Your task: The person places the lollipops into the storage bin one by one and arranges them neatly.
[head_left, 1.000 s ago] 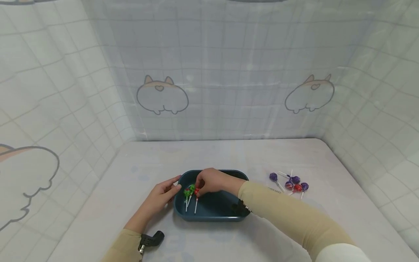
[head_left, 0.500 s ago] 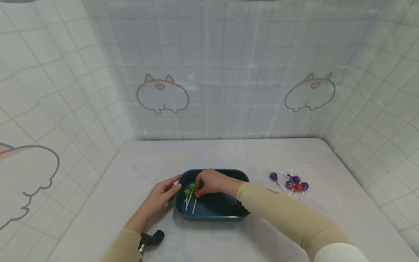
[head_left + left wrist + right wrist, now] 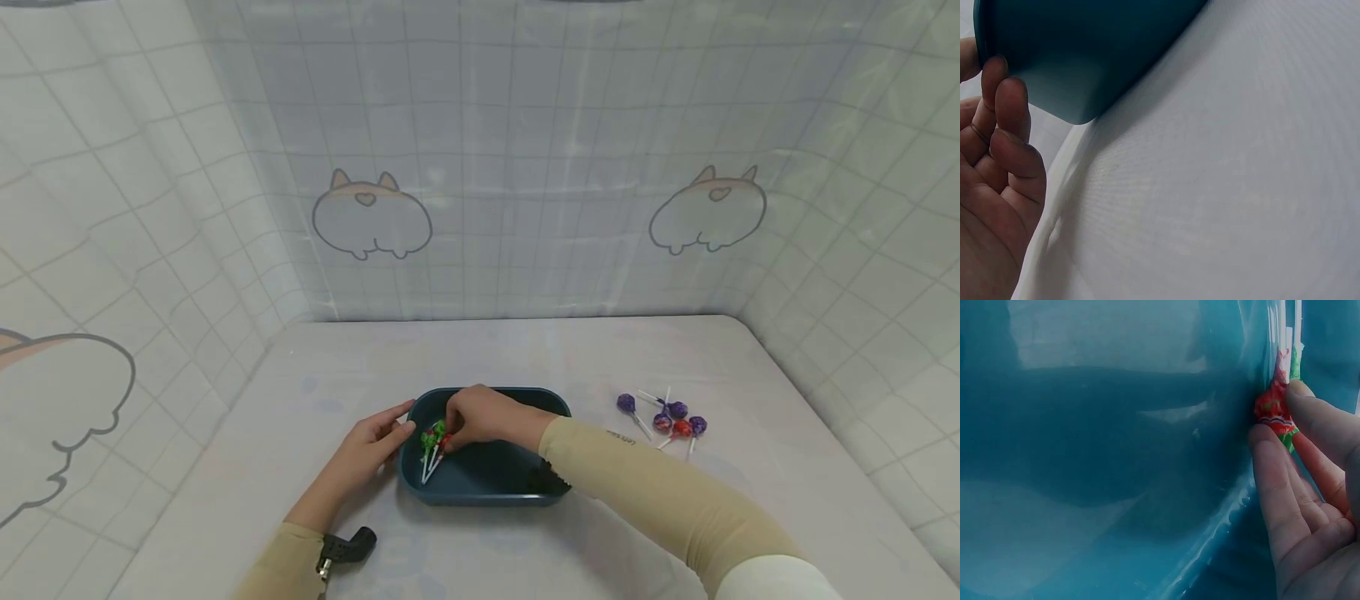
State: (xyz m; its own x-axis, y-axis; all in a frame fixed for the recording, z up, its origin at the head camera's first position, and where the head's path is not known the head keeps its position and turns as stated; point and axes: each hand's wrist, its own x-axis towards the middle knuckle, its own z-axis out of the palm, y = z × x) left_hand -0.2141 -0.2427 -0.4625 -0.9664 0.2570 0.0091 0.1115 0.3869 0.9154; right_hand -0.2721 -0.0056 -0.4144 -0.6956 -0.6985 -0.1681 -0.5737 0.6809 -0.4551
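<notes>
Fingers of the right hand [image 3: 483, 414] pinch the red lollipop [image 3: 1270, 407] inside the tray [image 3: 491, 475], close beside the green lollipops [image 3: 428, 442]; better to lay it softly, stick parallel, while the left hand [image 3: 367, 446], fingers relaxed, touches the tray

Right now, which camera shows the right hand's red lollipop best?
The right wrist view: the right hand pinches the red lollipop close up there. The head view shows it small, partly hidden; the left wrist view misses it.
</notes>
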